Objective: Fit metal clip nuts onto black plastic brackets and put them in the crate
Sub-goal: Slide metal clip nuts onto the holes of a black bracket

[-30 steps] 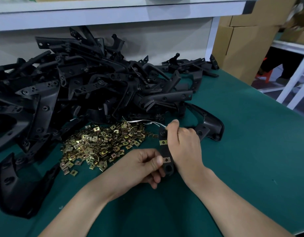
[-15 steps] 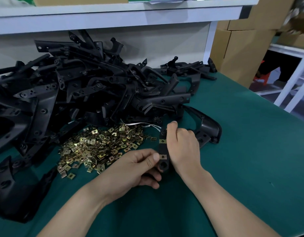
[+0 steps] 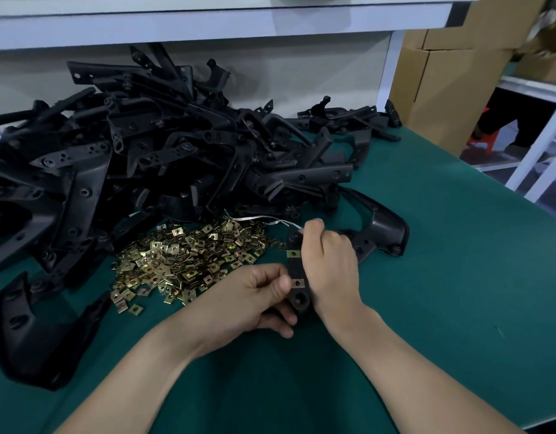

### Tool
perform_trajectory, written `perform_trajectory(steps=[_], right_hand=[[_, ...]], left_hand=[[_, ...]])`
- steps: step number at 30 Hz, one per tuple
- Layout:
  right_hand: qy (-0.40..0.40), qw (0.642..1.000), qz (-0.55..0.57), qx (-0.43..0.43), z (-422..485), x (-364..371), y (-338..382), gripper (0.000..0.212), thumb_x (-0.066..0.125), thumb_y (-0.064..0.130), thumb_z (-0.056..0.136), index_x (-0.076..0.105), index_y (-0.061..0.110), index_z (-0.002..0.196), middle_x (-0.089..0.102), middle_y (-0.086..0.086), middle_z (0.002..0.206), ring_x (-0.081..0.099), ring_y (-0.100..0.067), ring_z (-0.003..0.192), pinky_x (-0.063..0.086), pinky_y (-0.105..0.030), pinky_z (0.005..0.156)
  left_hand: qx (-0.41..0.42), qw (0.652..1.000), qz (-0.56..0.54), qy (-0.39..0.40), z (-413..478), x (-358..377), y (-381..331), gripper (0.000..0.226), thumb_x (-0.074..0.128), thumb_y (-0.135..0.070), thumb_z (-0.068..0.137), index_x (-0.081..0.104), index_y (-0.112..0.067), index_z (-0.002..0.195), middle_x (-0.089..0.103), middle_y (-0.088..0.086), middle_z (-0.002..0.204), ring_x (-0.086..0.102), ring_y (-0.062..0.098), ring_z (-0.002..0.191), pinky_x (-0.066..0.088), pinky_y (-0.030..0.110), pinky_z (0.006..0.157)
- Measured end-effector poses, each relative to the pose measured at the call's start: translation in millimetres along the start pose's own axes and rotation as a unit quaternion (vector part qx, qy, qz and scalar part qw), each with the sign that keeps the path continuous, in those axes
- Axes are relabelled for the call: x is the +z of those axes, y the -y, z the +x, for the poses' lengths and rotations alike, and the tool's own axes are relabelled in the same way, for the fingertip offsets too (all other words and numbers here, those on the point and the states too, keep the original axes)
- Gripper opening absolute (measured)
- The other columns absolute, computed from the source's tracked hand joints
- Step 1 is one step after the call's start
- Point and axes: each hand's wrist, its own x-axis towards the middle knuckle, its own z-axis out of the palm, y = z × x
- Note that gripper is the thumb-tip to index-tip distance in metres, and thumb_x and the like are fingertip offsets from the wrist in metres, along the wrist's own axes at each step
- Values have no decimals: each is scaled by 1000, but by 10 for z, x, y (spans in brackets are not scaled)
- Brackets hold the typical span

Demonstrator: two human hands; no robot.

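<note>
Lit softly and evenly from overhead, cool in tone, somewhat dim. Threw only faint, soft shadows on the green tabletop [image 3: 458,292]. Lost detail in the black bracket pile [image 3: 129,158]. Bent straight lines toward the frame edges and smeared the top right corner.

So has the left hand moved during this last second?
No: the left hand still pinches the bracket beside its lower clip, just right of the clip pile.

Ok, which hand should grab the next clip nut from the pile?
Probably left. The left hand lies beside the clip nut pile and only pinches the lower end of the bracket, while the right hand is curled round its upper part, on the side away from the pile.
</note>
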Motion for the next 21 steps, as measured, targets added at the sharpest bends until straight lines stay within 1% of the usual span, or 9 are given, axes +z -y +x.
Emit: perform_trajectory(steps=[2, 4, 8, 13, 15, 17, 19, 20, 21], right_hand=[[12, 1000, 9, -5, -8, -3, 9, 41, 29, 27, 100, 30, 18, 59, 43, 4, 50, 51, -37, 67, 41, -48, 66], [11, 1000, 20, -7, -7, -16, 13, 43, 27, 33, 94, 29, 20, 53, 41, 5, 47, 45, -30, 61, 40, -49, 65], [4, 999, 38, 3, 7, -18, 2, 49, 27, 38, 93, 31, 19, 48, 44, 1, 46, 42, -25, 56, 41, -49, 63], [-6, 1000, 9, 2, 26, -5, -45, 52, 33, 21, 103, 31, 20, 52, 44, 1, 47, 41, -22, 52, 29, -37, 61], [-4, 1000, -21, -20, 13, 5, -52, 47, 34, 15, 103, 32, 20, 56, 40, 4, 47, 37, -18, 49, 28, -35, 59], [1, 996, -71, -49, -27, 9, -37, 34, 35, 8, 103, 42, 15, 71, 31, 8, 52, 28, -11, 48, 18, -27, 50], [7, 996, -78, -42, -46, -15, -5, 18, 35, 3, 102, 51, 7, 96, 23, 9, 58, 21, -9, 50, 11, -28, 48], [11, 996, -81, -37, -44, -18, -2, 17, 35, 3, 102, 52, 5, 99, 23, 10, 58, 22, -11, 50, 13, -32, 49], [10, 996, -85, -37, -45, -11, -8, 19, 35, 3, 102, 51, 6, 91, 25, 9, 56, 24, -13, 50, 15, -34, 52]], left_hand=[[2, 1000, -6, 0, -11, -14, -1, 43, 58, -34, 86, 57, 8, 96, 67, 5, 83, 65, 14, 72, 57, 27, 66], [1, 1000, -23, -4, -21, -21, -4, 29, 61, -32, 86, 61, -3, 88, 65, 7, 83, 66, 15, 74, 58, 29, 69], [-4, 997, -76, 17, -28, -59, -7, 23, 60, -28, 91, 63, -5, 91, 62, 8, 86, 65, 16, 76, 57, 31, 74], [5, 999, -44, 15, -12, -29, -2, 32, 59, -35, 89, 59, -3, 93, 61, 7, 85, 63, 16, 76, 57, 30, 73], [13, 1000, -21, 18, -7, -23, 1, 45, 57, -38, 89, 56, 6, 99, 62, 6, 85, 62, 15, 75, 56, 29, 71], [23, 999, -8, 27, -21, -22, 1, 58, 54, -39, 90, 50, 16, 109, 63, 4, 84, 61, 14, 75, 55, 28, 70], [33, 999, 3, 30, -38, -18, 0, 61, 52, -40, 91, 49, 17, 114, 63, 2, 83, 60, 13, 74, 55, 28, 69], [36, 999, 11, 26, -40, -14, 2, 61, 51, -41, 92, 50, 16, 115, 63, 2, 83, 60, 13, 74, 55, 28, 68], [39, 999, 19, 19, -38, -8, 7, 60, 50, -41, 93, 51, 14, 117, 63, 1, 83, 61, 13, 74, 55, 28, 68]])
